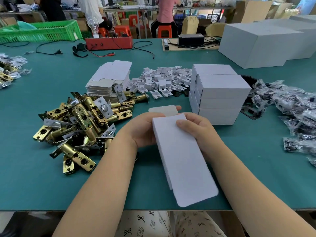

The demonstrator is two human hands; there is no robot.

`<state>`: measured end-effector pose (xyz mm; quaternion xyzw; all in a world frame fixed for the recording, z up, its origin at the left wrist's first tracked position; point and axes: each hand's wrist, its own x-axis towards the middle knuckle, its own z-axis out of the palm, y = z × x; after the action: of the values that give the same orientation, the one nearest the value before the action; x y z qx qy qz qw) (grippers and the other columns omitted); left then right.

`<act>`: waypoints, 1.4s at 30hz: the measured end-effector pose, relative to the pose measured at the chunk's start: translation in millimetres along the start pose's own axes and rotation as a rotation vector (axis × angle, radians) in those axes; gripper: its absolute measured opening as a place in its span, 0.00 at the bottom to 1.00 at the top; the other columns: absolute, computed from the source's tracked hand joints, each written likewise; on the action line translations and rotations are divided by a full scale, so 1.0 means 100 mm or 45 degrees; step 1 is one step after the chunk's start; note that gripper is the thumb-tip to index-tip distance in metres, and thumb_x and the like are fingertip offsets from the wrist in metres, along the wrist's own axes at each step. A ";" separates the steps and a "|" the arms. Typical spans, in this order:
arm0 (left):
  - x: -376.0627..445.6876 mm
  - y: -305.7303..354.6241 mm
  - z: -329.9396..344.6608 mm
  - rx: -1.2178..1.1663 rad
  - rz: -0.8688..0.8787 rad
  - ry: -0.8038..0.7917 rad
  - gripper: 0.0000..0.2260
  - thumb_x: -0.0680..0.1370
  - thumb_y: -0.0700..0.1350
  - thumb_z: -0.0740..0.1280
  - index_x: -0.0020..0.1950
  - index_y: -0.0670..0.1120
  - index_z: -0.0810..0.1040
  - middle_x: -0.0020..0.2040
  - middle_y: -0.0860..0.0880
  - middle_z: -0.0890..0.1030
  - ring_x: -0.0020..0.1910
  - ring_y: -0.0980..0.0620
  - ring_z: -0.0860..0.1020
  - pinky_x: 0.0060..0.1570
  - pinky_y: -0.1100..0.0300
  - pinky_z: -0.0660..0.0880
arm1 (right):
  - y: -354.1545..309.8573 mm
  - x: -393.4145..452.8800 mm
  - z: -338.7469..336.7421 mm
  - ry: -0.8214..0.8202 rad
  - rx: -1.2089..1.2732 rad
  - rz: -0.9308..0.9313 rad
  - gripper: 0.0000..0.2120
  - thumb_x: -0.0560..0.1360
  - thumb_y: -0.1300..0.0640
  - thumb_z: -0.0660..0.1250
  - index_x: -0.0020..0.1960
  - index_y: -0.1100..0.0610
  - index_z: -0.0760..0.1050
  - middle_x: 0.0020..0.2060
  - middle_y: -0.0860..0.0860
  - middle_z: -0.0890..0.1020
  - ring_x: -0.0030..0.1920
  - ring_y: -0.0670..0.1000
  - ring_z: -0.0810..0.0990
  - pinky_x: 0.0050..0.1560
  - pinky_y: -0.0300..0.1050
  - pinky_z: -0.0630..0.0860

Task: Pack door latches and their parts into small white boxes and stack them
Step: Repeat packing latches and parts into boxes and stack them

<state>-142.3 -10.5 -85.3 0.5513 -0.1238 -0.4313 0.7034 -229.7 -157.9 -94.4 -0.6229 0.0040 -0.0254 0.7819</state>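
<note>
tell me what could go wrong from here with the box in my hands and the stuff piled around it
1. The small white box is held above the table by both the left hand and the right hand, and its far flap is open; if it is loaded, parts could slide out.
2. The heap of brass latches lies close beside the left forearm; a sweep could knock some about.
3. The stack of packed boxes has uneven edges; adding another carelessly might topple it.

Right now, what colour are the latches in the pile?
Brassy gold latches with silver plates, head view.
</note>
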 end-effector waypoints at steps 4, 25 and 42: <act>0.03 -0.01 -0.02 0.131 0.057 -0.028 0.18 0.78 0.39 0.62 0.65 0.51 0.77 0.60 0.46 0.82 0.56 0.45 0.79 0.54 0.50 0.77 | -0.04 -0.01 -0.04 0.084 0.001 0.174 0.07 0.76 0.58 0.65 0.42 0.58 0.77 0.33 0.52 0.80 0.28 0.48 0.77 0.29 0.35 0.73; 0.04 0.11 -0.04 0.059 0.656 0.647 0.21 0.74 0.67 0.55 0.58 0.60 0.80 0.50 0.52 0.85 0.48 0.51 0.83 0.37 0.53 0.80 | 0.07 0.17 -0.02 0.446 0.145 0.078 0.07 0.79 0.54 0.62 0.51 0.57 0.73 0.34 0.52 0.84 0.34 0.56 0.84 0.27 0.43 0.78; 0.03 0.11 -0.14 0.175 0.575 0.605 0.07 0.78 0.52 0.65 0.50 0.54 0.82 0.47 0.50 0.81 0.48 0.48 0.80 0.31 0.58 0.79 | 0.06 0.08 0.04 0.476 -0.048 -0.116 0.06 0.79 0.58 0.59 0.49 0.51 0.74 0.32 0.46 0.83 0.29 0.51 0.82 0.30 0.38 0.76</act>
<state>-125.6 -3.3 -81.6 0.6413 -0.1041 -0.1147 0.7515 -221.3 -153.4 -99.2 -0.6213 0.1215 -0.1759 0.7538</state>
